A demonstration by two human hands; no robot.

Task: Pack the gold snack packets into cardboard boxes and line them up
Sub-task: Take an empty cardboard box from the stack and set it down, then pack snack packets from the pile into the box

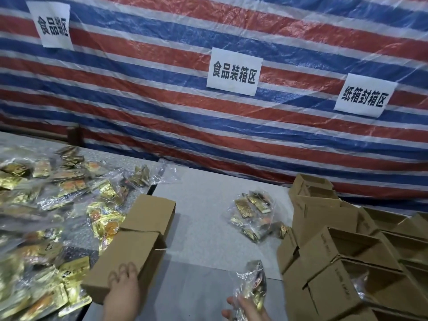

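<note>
- Left hand (124, 290) lies on the near end of a cardboard box (134, 249), fingertips over its top edge, fingers fairly straight and pressed to the card rather than wrapped round it.
- Right hand (245, 308) grips a clear bag of gold packets (251, 281); the bag stands up from the fingers, its long axis running away from the person.
- That box lies on its side, long axis pointing away and slightly right, with its flaps (150, 214) spread at the far end.
- Left of the box, a wide heap of gold packets (46, 216) in clear bags covers the table (203, 205).
- Right of the box, well apart from it, another small bag of packets (254, 216) lies flat on the table.
- Farther right of the box, a cluster of open boxes (352, 251) stands packed close together, mouths upward.
- Behind the box hangs a striped tarp (162, 100) with three paper signs (234, 71).
</note>
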